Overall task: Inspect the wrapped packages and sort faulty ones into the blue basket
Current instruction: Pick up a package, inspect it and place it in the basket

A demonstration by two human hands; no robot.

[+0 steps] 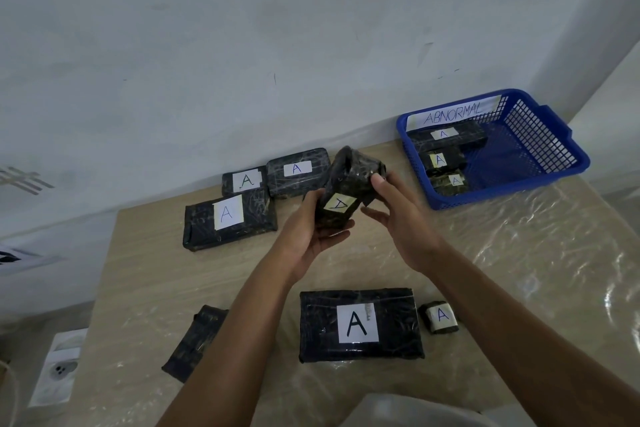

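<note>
Your light wood-grain desk (pixel 145 274) stands against a pale wall, its right part covered by clear crinkled plastic film (pixel 540 253). At the far right corner sits the blue plastic mesh basket (pixel 540 149), labelled "ABNORMAL" on its back wall, with three black wrapped packages lying along its left side, each with an "A" label.

Nearest you lies the large flat black package with a white "A" label (pixel 360 326). At the far left sits a second large black package (pixel 230 222), and behind it two medium black packages side by side (pixel 244 180) (pixel 298 172), all labelled "A". A long narrow black package with no visible label (pixel 194 343) lies at the near left.

Above the middle of the desk you hold the black wrapped package with a yellowish "A" label (pixel 346 194), tilted, clear of the surface. Your left hand (pixel 311 232) cradles its lower end with fingers curled around it; your right hand (pixel 398 215) grips its upper right side, thumb on top.

The small black package banded with an "A" label (pixel 440 317) stands just right of the nearest large one.
</note>
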